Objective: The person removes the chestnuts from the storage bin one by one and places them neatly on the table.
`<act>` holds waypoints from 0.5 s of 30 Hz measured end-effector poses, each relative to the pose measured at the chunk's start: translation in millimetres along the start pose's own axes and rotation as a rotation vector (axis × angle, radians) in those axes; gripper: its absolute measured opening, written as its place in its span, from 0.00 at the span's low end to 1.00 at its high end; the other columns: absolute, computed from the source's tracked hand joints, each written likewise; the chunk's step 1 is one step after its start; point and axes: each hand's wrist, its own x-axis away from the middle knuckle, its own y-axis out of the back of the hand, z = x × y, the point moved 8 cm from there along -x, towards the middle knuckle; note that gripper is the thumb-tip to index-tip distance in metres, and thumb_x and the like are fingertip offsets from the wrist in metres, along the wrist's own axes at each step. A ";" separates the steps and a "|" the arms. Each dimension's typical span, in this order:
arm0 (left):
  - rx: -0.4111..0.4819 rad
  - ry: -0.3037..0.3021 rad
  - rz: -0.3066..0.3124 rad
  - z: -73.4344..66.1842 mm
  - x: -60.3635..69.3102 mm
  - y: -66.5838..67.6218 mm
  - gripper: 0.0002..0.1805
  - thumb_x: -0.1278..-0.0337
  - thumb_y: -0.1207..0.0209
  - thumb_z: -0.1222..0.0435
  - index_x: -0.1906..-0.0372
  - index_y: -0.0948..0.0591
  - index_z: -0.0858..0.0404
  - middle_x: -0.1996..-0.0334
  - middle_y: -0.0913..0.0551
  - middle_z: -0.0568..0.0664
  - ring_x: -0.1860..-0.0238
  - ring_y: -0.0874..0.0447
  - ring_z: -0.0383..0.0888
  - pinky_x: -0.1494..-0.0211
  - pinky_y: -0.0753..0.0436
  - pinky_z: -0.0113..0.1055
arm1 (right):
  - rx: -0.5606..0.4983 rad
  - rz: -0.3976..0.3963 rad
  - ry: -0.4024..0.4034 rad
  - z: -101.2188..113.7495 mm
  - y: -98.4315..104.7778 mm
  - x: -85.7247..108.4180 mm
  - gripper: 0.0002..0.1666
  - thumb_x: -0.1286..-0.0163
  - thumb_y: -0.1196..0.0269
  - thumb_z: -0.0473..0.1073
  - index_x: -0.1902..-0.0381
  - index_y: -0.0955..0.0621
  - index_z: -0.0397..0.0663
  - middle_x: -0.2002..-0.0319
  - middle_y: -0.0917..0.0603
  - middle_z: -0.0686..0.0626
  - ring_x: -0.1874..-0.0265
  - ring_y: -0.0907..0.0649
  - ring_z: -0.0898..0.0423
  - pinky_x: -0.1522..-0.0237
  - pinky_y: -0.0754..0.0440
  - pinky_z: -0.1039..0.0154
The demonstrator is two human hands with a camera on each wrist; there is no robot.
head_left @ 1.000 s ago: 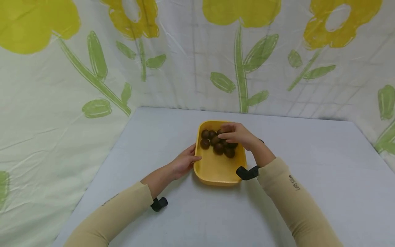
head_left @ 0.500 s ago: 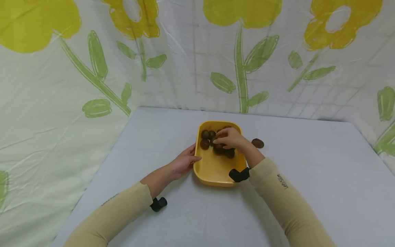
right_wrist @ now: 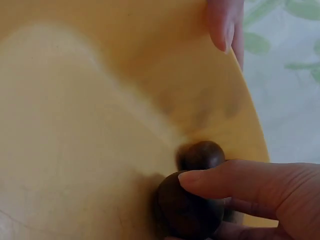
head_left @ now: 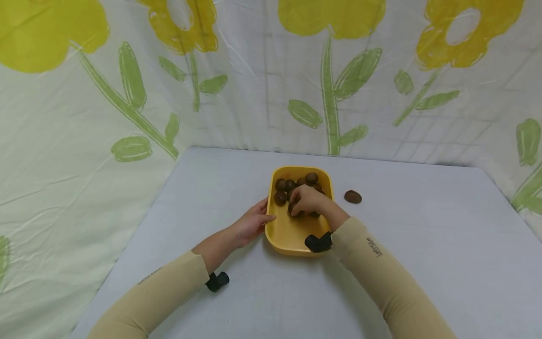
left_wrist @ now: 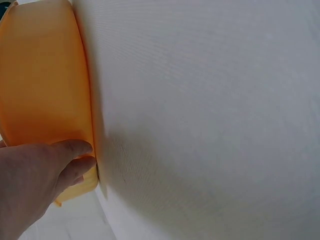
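Observation:
A yellow plastic tray [head_left: 296, 235] with raised walls stands on the table. Several round, smooth, dark brown fruits [head_left: 281, 198] lie in its far half; their exact kind is unclear. My left hand [head_left: 251, 225] grips the tray's left wall, thumb over the rim, and in the left wrist view its fingers [left_wrist: 75, 167] press the outer side. Inside the tray, my right hand [head_left: 311, 200] pinches one dark brown fruit [right_wrist: 187, 210], its thumb on top. Another brown fruit [right_wrist: 204, 154] sits just beyond it. The right hand covers part of the pile.
One oval brown piece [head_left: 353, 197] lies on the table to the right of the tray. A white cloth [head_left: 423, 235] covers the table. Behind it hangs a curtain [head_left: 254, 94] printed with yellow flowers.
My right hand has moved toward me and slightly left within the tray, and its fingers now hold a fruit. The brown piece on the table has come into view. The left hand stays put.

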 end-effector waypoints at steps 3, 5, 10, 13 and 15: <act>0.002 -0.004 0.006 -0.3 0.0 -0.2 0.36 0.33 0.57 0.72 0.26 0.56 0.56 0.26 0.50 0.50 0.29 0.43 0.51 0.29 0.40 0.48 | 0.014 -0.007 0.005 -1.6 0.3 -2.1 0.17 0.47 0.31 0.37 0.58 0.19 0.40 0.65 0.19 0.45 0.75 0.21 0.56 0.72 0.20 0.64; 0.003 -0.006 0.009 -0.2 -0.2 -0.8 0.36 0.33 0.57 0.72 0.26 0.56 0.56 0.26 0.50 0.50 0.29 0.43 0.51 0.29 0.40 0.48 | -0.003 -0.022 0.004 -3.9 2.2 -2.7 0.17 0.47 0.31 0.38 0.59 0.19 0.40 0.66 0.18 0.45 0.75 0.21 0.56 0.72 0.20 0.65; 0.006 -0.014 0.006 -0.5 0.2 -1.4 0.36 0.34 0.57 0.72 0.26 0.56 0.56 0.26 0.50 0.50 0.29 0.43 0.51 0.29 0.40 0.48 | -0.136 -0.047 0.008 -5.0 9.5 0.5 0.18 0.46 0.31 0.38 0.57 0.19 0.40 0.61 0.19 0.44 0.68 0.19 0.55 0.67 0.16 0.63; 0.006 -0.012 -0.004 -0.6 0.5 -0.5 0.36 0.34 0.57 0.72 0.26 0.56 0.57 0.26 0.51 0.51 0.29 0.43 0.51 0.28 0.41 0.48 | -0.200 -0.052 0.016 -1.9 16.0 6.6 0.19 0.45 0.32 0.38 0.55 0.20 0.40 0.58 0.20 0.42 0.65 0.18 0.54 0.64 0.15 0.61; 0.000 -0.014 -0.010 -0.6 0.2 0.4 0.35 0.34 0.57 0.72 0.26 0.56 0.57 0.26 0.51 0.51 0.29 0.44 0.51 0.28 0.41 0.48 | -0.230 -0.050 0.026 -0.3 20.5 11.3 0.19 0.43 0.33 0.38 0.53 0.21 0.39 0.56 0.20 0.41 0.64 0.17 0.53 0.61 0.15 0.59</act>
